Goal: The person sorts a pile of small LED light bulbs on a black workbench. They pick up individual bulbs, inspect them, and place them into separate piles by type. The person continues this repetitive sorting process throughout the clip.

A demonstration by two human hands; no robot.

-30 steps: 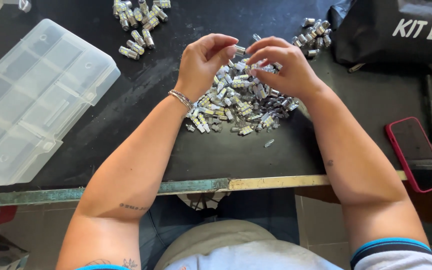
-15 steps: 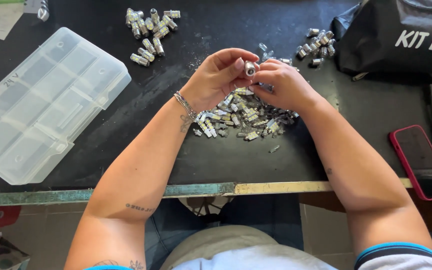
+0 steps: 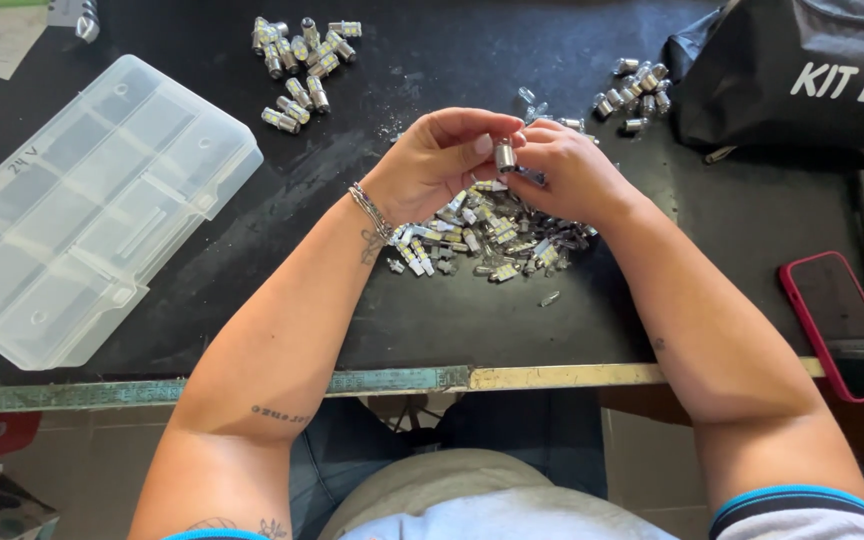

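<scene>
My left hand [image 3: 439,160] and my right hand [image 3: 564,170] meet above a heap of small silver and white bulbs [image 3: 487,237] on the black table [image 3: 252,310]. Between the fingertips of both hands sits one small metal-based bulb [image 3: 504,155], pinched from either side. A thin chain bracelet [image 3: 364,208] circles my left wrist. The heap lies just below and under my hands, partly covered by them.
A clear plastic compartment box [image 3: 82,215] lies closed at the left. Two smaller groups of bulbs lie at the back, one at centre left [image 3: 302,55] and one at right [image 3: 637,95]. A black bag [image 3: 802,70] sits at the far right, a red-cased phone [image 3: 842,325] near the front edge.
Both hands rose from the heap and came together, bringing one bulb up between the fingertips. The view has shifted slightly.
</scene>
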